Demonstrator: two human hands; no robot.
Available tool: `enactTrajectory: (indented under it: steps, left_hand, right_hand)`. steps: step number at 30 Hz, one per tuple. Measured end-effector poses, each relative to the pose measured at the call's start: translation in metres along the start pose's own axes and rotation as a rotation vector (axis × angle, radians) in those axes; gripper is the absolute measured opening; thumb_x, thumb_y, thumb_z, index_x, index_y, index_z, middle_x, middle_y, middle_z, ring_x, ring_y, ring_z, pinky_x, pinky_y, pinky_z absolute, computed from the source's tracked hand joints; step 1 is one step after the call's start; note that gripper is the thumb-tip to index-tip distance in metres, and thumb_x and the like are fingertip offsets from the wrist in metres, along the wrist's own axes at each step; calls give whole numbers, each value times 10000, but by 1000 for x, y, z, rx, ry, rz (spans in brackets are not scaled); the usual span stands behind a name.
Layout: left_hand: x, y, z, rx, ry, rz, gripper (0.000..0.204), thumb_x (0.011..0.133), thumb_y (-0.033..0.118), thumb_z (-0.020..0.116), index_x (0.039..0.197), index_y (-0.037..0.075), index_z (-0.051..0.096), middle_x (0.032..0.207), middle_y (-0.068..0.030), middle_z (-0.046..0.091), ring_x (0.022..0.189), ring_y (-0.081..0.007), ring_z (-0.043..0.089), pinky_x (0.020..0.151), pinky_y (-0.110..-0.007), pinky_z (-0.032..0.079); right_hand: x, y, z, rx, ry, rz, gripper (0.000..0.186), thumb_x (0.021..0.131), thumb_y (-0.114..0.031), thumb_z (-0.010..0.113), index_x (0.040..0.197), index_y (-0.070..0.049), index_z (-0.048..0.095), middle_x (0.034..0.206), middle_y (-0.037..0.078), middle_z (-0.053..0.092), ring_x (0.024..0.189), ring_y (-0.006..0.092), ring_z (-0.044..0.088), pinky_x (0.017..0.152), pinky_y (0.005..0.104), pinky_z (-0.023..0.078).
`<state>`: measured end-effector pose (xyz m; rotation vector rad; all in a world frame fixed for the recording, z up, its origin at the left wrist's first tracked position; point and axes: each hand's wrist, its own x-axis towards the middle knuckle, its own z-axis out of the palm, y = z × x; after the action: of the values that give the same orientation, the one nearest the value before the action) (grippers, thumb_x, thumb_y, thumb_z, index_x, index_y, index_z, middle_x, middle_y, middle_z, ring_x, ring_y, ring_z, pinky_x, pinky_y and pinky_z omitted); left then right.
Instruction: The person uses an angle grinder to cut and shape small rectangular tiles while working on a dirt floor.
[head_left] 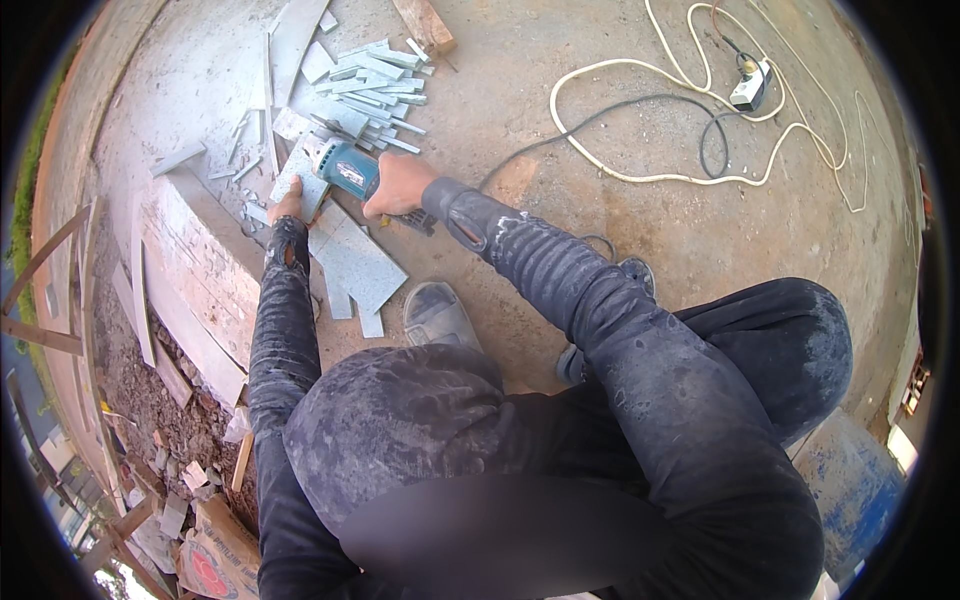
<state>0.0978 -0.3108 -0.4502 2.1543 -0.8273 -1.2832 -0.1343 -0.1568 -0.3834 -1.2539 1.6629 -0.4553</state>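
My right hand (398, 185) is closed round the back of a teal angle grinder (350, 170), whose head sits over a small pale stone tile (296, 170). My left hand (287, 203) grips the near part of that tile, with its fingers partly hidden beneath. Just below the grinder lie larger rectangular tiles (355, 265), overlapping one another. Beyond it is a loose pile of several narrow cut strips (375, 85) with small offcuts around them.
A wooden block (425, 22) lies beyond the strips. At right, cream and grey cables (565, 135) loop round a white power strip (750, 88). Left are a low ledge (200, 270), rubble (200, 450) and planks. My sandalled foot (437, 322) is below; a blue-stained container (850, 500) stands lower right.
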Motion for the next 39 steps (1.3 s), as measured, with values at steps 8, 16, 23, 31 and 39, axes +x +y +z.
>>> enactTrajectory:
  steps: [8,16,23,31,39]
  left_hand:
    - [13,-3,-4,77,24,5,554,818,354,816,1194,21,582,1020,-149,691,823,-312,695,604,-481,563]
    - [4,-2,-1,41,16,-10,535,822,370,809,1190,49,591,1051,-127,676,874,-311,675,681,-515,553]
    - [9,-4,1,-19,30,-61,487,833,368,800,1141,47,602,1036,-120,672,899,-311,665,676,-520,550]
    - [4,-6,1,-32,24,-3,565,782,363,844,1121,-21,605,991,-163,688,767,-328,694,536,-505,577]
    - [-8,-2,3,-18,-38,-55,476,846,405,777,1102,40,612,994,-118,687,820,-304,678,637,-481,576]
  right_hand:
    - [-3,7,8,82,39,-44,705,574,-384,800,1065,86,614,961,267,693,900,363,696,797,383,546]
    - [-13,15,14,118,74,-52,684,582,-337,782,1094,75,592,996,262,688,918,383,691,819,404,554]
    - [-14,-10,7,-14,162,-16,611,619,-317,759,1068,62,590,997,269,681,957,385,676,844,410,544]
    - [10,-35,-2,-32,141,-44,556,617,-285,738,1021,75,611,927,249,702,962,354,689,835,389,554]
    - [27,-47,-2,-52,112,-64,637,623,-334,770,1079,88,629,1026,260,695,975,343,699,852,380,567]
